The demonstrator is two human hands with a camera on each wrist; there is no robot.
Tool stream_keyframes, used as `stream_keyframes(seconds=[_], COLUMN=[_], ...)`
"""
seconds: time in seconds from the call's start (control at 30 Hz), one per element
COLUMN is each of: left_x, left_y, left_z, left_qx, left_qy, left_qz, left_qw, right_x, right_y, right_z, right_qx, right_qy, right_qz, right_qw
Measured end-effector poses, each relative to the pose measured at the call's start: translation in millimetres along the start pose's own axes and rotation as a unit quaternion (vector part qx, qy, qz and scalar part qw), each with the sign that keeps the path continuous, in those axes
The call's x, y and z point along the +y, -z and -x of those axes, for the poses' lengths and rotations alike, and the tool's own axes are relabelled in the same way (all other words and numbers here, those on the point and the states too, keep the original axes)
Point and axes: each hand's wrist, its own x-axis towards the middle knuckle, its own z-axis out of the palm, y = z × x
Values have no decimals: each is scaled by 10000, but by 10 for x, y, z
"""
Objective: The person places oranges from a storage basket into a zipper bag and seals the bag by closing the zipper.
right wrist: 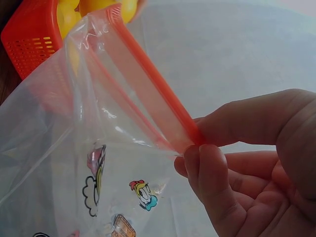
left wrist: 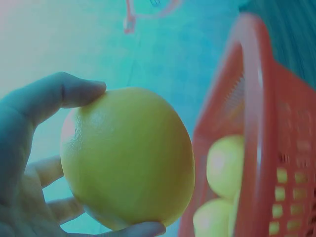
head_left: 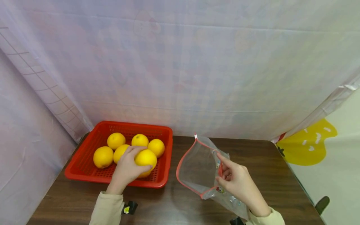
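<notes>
My left hand (head_left: 126, 167) grips an orange (head_left: 146, 157) over the front right part of a red plastic basket (head_left: 70, 175). In the left wrist view, thumb and fingers curl round this large, yellow-skinned orange (left wrist: 131, 158), beside the basket wall (left wrist: 259, 113). To the right, my right hand (head_left: 237, 179) pinches the red zip edge of a clear zip bag (head_left: 197, 168). The bag's mouth gapes toward the basket, with a white slider at its far corner. Cartoon prints on the clear bag (right wrist: 113, 168) show in the right wrist view, thumb and fingertips meeting at the zip edge.
Several more oranges (head_left: 103, 157) lie in the basket, one partly hidden under the held orange. Basket and bag are on a dark wooden table (head_left: 180, 206). A pale patterned curtain (head_left: 180, 68) hangs along the table's back edge, and another cloth hangs at the left.
</notes>
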Motion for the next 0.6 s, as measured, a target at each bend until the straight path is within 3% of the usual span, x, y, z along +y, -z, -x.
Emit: stream_keyframes(seconds=[0.6], left_x=[433], left_y=[-251], left_z=[48], left_qx=[-429], left_qy=[-522], left_qz=[1068], left_qw=[9920], right_x=[-1], right_y=[-14], right_z=[0], right_qx=[110], right_qy=[98], right_qz=[10], right_qw=[9999])
